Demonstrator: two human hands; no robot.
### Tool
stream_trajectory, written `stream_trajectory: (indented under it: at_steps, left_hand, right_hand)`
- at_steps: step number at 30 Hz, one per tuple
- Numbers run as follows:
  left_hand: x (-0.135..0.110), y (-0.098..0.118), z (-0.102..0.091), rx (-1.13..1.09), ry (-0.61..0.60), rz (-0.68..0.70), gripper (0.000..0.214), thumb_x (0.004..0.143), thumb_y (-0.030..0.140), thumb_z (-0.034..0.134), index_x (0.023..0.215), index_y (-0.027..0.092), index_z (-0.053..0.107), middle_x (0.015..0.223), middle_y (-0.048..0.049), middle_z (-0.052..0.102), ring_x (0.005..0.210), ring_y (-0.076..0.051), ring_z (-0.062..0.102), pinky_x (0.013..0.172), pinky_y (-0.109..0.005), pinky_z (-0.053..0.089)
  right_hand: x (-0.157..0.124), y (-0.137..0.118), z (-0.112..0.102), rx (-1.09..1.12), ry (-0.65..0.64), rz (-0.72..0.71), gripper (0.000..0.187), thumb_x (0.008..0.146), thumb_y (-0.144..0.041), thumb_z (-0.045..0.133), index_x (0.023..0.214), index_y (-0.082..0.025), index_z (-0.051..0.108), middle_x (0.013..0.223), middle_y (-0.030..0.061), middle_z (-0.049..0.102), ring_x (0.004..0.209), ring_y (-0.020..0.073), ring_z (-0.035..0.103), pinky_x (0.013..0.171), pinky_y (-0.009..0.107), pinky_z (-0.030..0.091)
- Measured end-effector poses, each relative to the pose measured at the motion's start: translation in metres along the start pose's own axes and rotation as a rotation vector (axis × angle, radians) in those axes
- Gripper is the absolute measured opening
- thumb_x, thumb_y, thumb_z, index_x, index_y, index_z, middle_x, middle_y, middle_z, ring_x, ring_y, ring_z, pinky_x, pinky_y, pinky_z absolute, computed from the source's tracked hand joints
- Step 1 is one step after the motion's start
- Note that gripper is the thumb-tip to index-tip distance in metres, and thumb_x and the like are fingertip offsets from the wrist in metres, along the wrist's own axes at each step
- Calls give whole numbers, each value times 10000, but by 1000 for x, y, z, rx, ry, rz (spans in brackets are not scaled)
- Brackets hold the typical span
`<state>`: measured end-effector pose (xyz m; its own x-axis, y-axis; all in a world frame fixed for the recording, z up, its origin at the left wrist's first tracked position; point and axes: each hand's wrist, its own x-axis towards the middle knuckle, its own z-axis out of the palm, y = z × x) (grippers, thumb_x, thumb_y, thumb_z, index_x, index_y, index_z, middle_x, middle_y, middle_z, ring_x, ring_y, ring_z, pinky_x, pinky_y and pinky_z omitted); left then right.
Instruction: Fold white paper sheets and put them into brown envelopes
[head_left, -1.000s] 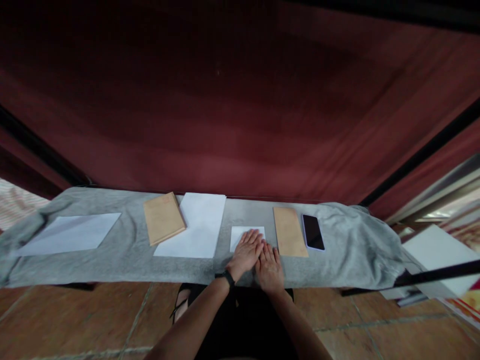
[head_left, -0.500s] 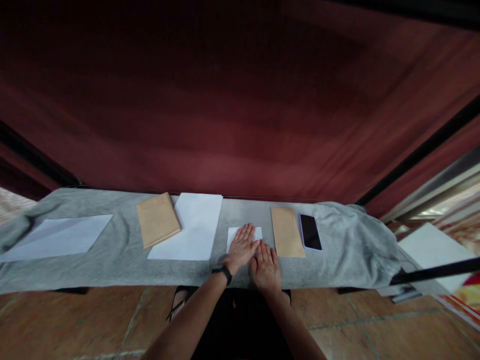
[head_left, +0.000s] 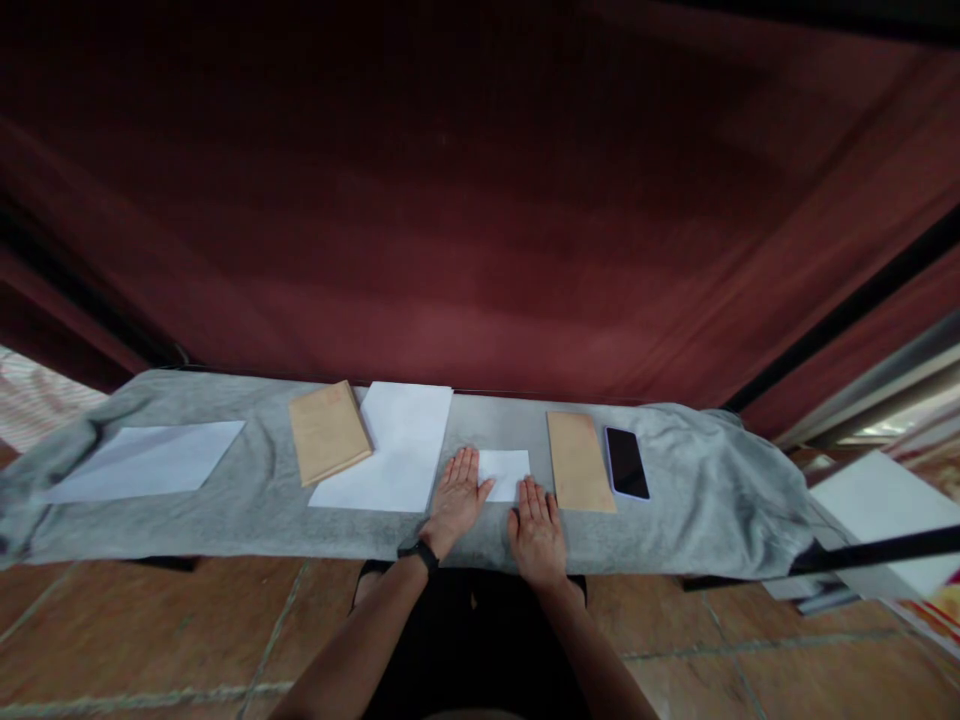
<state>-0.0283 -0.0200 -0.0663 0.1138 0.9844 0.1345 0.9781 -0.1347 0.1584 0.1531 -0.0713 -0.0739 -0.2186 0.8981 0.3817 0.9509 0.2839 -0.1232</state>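
Observation:
A small folded white paper (head_left: 507,470) lies on the grey cloth (head_left: 675,510) in front of me. My left hand (head_left: 456,497) rests flat and open on the paper's left edge, a black band on its wrist. Flat and open too, my right hand (head_left: 537,528) lies at the paper's near right corner, fingertips touching it. Neither hand holds anything.
On the cloth: a tan envelope (head_left: 577,461) and a black phone (head_left: 626,463) to the right, a large white sheet (head_left: 396,445), a tan envelope (head_left: 328,432) and another white sheet (head_left: 146,460) to the left. A dark red curtain hangs behind. A white board (head_left: 877,510) lies on the floor at right.
My left hand has slid leftward off the middle of the small paper to its left edge, uncovering most of it. My right hand has stayed nearly still.

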Motion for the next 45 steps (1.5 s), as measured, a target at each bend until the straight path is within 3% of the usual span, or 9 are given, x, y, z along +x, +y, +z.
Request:
stream_trajectory:
  at_steps: [5,11,17,23,27,36,45]
  left_hand:
    - [-9,9,-3,-25,9,-70,666,1017,477,247,1559,90,278,1604,-160,320,1515,-276,223,1239,-484,189]
    - [-17,37,-8,-121,-91,238,545,1046,384,187,1530,215,370,1610,-31,348,1510,-180,240,1250,-424,172]
    - [10,46,-11,-169,-161,313,531,1053,403,184,1515,253,399,1604,-9,360,1508,-180,244,1249,-436,170]
    - [33,51,-8,-168,-155,282,525,1049,437,199,1508,288,407,1603,26,361,1515,-212,228,1247,-486,163]
    - [35,52,-3,-151,-122,270,533,1042,446,231,1516,267,395,1611,-8,348,1515,-210,229,1249,-477,157]
    - [12,29,-4,-46,-33,136,569,1026,448,282,1524,190,379,1637,-99,275,1518,-239,224,1240,-459,175]
    - [-17,5,0,7,21,-30,662,1011,483,256,1544,95,318,1607,-152,322,1513,-255,237,1234,-446,206]
  right_hand:
    - [0,-1,-1,22,7,2,528,1011,-281,363,1498,-85,425,1522,151,457,1392,262,453,1185,447,264]
    - [0,-1,0,25,-16,5,520,1004,-264,352,1479,-79,455,1520,162,453,1410,269,433,1189,464,258]
    - [0,-1,2,27,-30,18,498,998,-271,378,1443,-92,508,1507,145,477,1408,274,437,1193,463,248]
    - [1,1,5,34,-55,27,506,995,-302,389,1444,-106,513,1477,147,516,1386,285,465,1184,470,257]
    - [2,0,3,28,-68,28,510,996,-301,397,1449,-94,504,1479,155,513,1392,283,456,1189,463,252]
    - [2,-2,-1,26,-33,36,511,993,-282,390,1470,-120,479,1537,126,442,1406,271,436,1188,454,257]
    - [4,3,1,44,-27,11,489,1030,-322,361,1451,-119,503,1524,137,461,1387,275,458,1171,455,279]
